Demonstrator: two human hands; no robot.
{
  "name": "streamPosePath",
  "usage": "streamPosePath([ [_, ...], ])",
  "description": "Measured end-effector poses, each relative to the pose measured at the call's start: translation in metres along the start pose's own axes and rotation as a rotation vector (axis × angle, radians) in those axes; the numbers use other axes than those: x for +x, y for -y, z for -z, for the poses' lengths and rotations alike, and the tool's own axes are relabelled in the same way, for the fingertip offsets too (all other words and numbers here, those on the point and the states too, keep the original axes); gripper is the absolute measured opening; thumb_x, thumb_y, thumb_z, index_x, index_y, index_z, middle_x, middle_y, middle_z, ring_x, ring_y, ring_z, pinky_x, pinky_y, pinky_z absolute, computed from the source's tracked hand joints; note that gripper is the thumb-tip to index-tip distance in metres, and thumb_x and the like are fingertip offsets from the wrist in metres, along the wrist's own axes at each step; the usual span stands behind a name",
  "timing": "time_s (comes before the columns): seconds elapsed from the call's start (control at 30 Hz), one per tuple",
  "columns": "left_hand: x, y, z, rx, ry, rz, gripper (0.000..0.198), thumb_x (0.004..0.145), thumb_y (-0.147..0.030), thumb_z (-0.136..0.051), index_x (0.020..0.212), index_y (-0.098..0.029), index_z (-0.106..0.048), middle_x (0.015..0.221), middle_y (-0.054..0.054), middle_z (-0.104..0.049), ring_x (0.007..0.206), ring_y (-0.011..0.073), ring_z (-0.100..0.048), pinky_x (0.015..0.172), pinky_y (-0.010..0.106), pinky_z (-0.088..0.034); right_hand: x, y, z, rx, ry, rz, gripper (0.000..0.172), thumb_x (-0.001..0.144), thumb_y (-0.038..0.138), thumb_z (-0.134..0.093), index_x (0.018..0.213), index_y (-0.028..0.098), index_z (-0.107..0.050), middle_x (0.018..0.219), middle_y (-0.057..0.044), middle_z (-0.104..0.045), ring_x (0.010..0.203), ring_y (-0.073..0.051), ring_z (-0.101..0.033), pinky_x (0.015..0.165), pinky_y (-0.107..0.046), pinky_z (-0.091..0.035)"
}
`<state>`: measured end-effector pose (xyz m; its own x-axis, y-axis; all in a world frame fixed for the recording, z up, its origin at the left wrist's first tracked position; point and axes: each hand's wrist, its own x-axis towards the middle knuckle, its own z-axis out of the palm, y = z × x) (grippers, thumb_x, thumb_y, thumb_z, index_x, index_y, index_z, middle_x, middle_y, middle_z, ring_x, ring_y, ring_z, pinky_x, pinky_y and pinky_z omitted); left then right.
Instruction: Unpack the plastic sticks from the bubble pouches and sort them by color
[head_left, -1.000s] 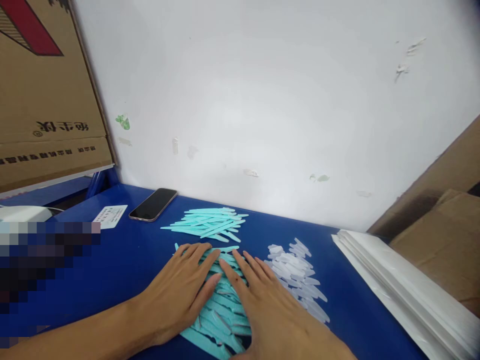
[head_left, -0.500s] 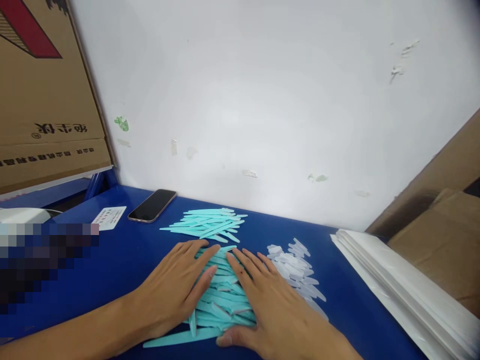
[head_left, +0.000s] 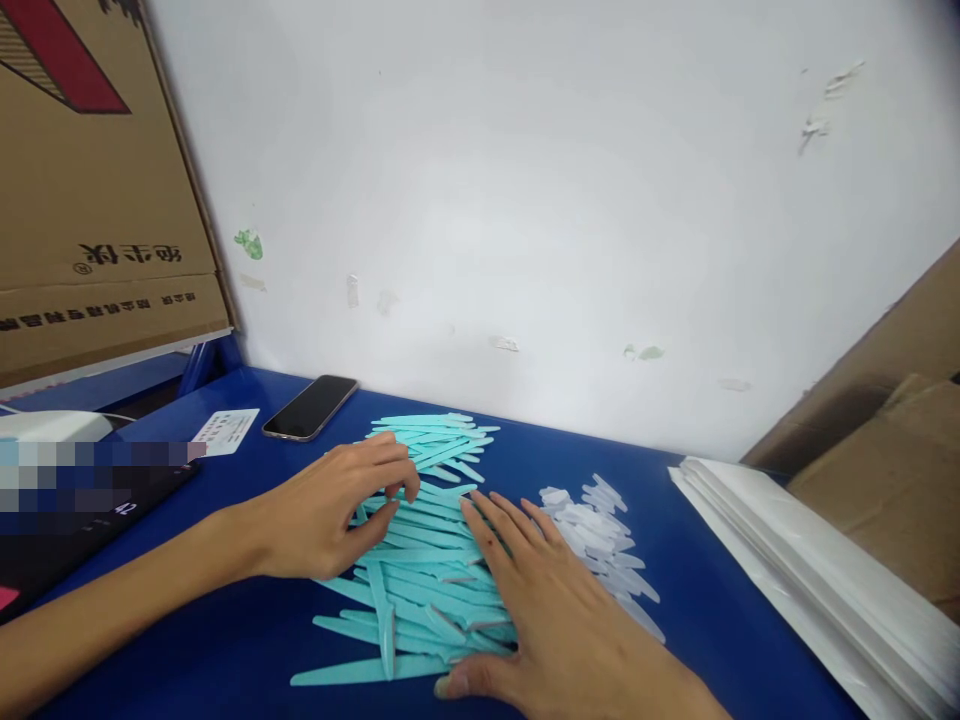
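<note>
A large pile of turquoise eyebrow razors point(head_left: 420, 575) lies on the blue table in front of me. My right hand point(head_left: 544, 600) rests along the pile's right side, fingers stretched out and thumb at the near edge. Over the pile's upper left hovers my left hand point(head_left: 345, 510), its fingers bent and a gap between thumb and forefinger, with nothing visible in it. Behind the left hand is a smaller heap of turquoise razors point(head_left: 442, 435), partly hidden by that hand. Translucent white blade caps point(head_left: 592, 530) are heaped just right of my right hand.
A phone point(head_left: 311, 407) and a white card point(head_left: 227, 431) lie at the back left of the blue table point(head_left: 225, 640). White folded sheets point(head_left: 802, 570) line the right edge, beside cardboard point(head_left: 885, 480). A large carton point(head_left: 97, 190) stands at left. A white wall point(head_left: 480, 200) closes the back.
My left hand has lifted off the large pile's left side and moved up and left, its fingers curling. More razor ends show there. The right hand stays in place on the pile.
</note>
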<state>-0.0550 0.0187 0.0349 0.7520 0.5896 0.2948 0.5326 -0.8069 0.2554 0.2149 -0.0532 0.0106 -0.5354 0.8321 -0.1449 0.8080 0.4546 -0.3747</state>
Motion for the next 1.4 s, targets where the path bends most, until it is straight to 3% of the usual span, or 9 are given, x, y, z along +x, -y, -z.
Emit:
streamPosePath([
  [0.07,-0.003,-0.007,0.013,-0.081,0.131,0.026,0.013,0.095,-0.021,-0.053,0.101,-0.026,-0.063,0.095,0.001,-0.065,0.086,0.0198,-0.061,0.088,0.033,-0.05,-0.001,0.0,0.0,0.011,-0.004,0.01,0.105,0.09,0.071,-0.057,0.166,0.023,-0.003,0.172,-0.005,-0.004,0.158,-0.032,-0.001,0.129,-0.055,-0.003],
  [0.17,-0.008,-0.016,0.026,-0.205,0.313,0.081,0.026,0.084,-0.021,-0.073,0.107,-0.032,-0.068,0.106,-0.003,-0.065,0.096,0.0182,-0.065,0.079,0.024,-0.052,-0.002,-0.001,0.001,0.008,-0.014,0.018,0.102,0.091,0.07,-0.055,0.166,0.024,-0.004,0.172,-0.004,-0.003,0.158,-0.031,0.001,0.129,-0.055,-0.002],
  [0.33,-0.012,-0.02,0.02,-0.236,0.429,0.105,0.031,0.08,-0.018,-0.084,0.102,-0.037,-0.074,0.102,-0.005,-0.062,0.088,0.0156,-0.064,0.066,0.021,-0.049,-0.001,-0.005,0.003,-0.042,-0.066,0.029,0.098,0.093,0.07,-0.054,0.166,0.027,-0.005,0.172,-0.003,-0.005,0.159,-0.031,-0.003,0.129,-0.056,-0.002],
  [0.47,-0.01,-0.021,0.009,-0.258,0.395,0.066,0.012,0.088,-0.027,-0.079,0.097,-0.034,-0.075,0.095,-0.003,-0.063,0.085,0.0162,-0.064,0.066,0.023,-0.048,-0.003,-0.005,0.005,-0.03,-0.067,0.026,0.097,0.092,0.07,-0.055,0.166,0.027,-0.009,0.172,-0.002,-0.009,0.158,-0.032,-0.005,0.129,-0.056,-0.003],
  [0.73,-0.01,-0.021,0.0,-0.262,0.301,0.089,0.006,0.096,-0.029,-0.07,0.101,-0.03,-0.068,0.101,-0.004,-0.067,0.097,0.0163,-0.064,0.083,0.024,-0.047,-0.002,-0.008,0.002,0.018,-0.033,0.05,0.094,0.094,0.072,-0.05,0.166,0.027,-0.01,0.172,0.0,-0.01,0.159,-0.031,-0.004,0.129,-0.054,0.001],
  [0.93,-0.005,-0.02,-0.02,-0.14,0.119,0.017,0.013,0.102,-0.037,-0.062,0.108,-0.028,-0.07,0.095,0.0,-0.069,0.086,0.0168,-0.064,0.071,0.026,-0.046,-0.001,-0.008,-0.001,0.019,-0.047,0.051,0.097,0.093,0.074,-0.05,0.166,0.025,-0.008,0.172,0.0,-0.01,0.159,-0.029,-0.005,0.13,-0.051,0.0],
  [1.07,-0.003,-0.024,-0.029,-0.075,0.022,-0.022,0.018,0.106,-0.036,-0.055,0.114,-0.028,-0.07,0.1,0.001,-0.071,0.088,0.0175,-0.066,0.097,0.036,-0.05,-0.001,-0.008,-0.002,0.0,-0.049,0.06,0.1,0.093,0.076,-0.049,0.165,0.022,-0.005,0.172,-0.002,-0.008,0.159,-0.029,-0.005,0.13,-0.052,0.001],
  [1.23,-0.006,-0.014,-0.033,0.051,-0.048,-0.004,0.033,0.108,-0.032,-0.046,0.139,-0.03,-0.058,0.139,0.007,-0.06,0.128,0.0272,-0.054,0.11,0.046,-0.046,-0.001,-0.007,-0.001,-0.006,-0.045,0.065,0.102,0.092,0.076,-0.048,0.165,0.02,-0.005,0.172,-0.004,-0.005,0.159,-0.03,-0.004,0.13,-0.053,0.001],
  [1.4,-0.012,0.002,-0.042,0.067,0.037,0.031,0.051,0.108,-0.042,-0.046,0.157,-0.035,-0.038,0.157,0.002,-0.049,0.148,0.0298,-0.04,0.122,0.05,-0.035,-0.001,-0.009,-0.004,-0.025,-0.049,0.083,0.098,0.094,0.076,-0.044,0.166,0.024,-0.003,0.172,-0.003,-0.005,0.159,-0.028,-0.003,0.13,-0.053,0.0],
])
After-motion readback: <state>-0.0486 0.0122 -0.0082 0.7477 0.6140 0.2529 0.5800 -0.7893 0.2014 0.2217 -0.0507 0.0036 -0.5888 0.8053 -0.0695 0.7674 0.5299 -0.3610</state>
